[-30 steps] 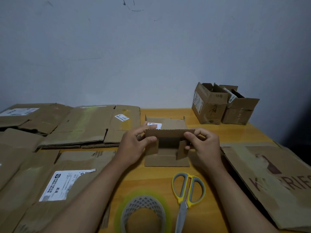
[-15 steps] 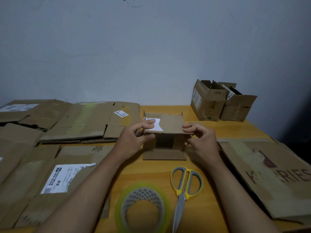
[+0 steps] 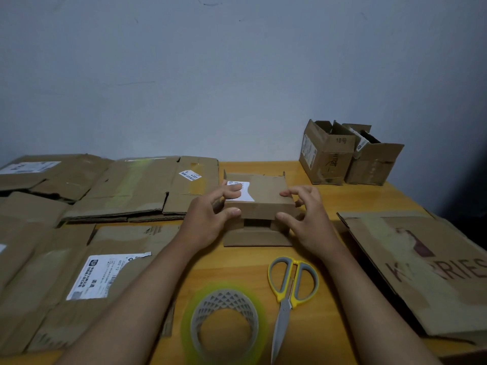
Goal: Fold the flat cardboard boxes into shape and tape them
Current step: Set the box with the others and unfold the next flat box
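Beyond the scissors [image 3: 290, 285], at the middle of the wooden table [image 3: 369, 201], we see the small cardboard box [image 3: 259, 198] held between both hands; the left hand [image 3: 208, 219] pinches its left end, fingers on the white label [image 3: 241, 191], thumb on the front; the right hand [image 3: 308, 219] grips its right end likewise. Bare wood lies around the scissors; flattened cartons [image 3: 118, 191] crowd their left, a printed sheet [image 3: 427, 264] their right, its lettering blurred, its edge cut off.

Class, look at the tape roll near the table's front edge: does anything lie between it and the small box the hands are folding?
Nothing visible does. Bare table separates the tape roll from the small box, held by the left hand and right hand. The scissors lie right of that path.
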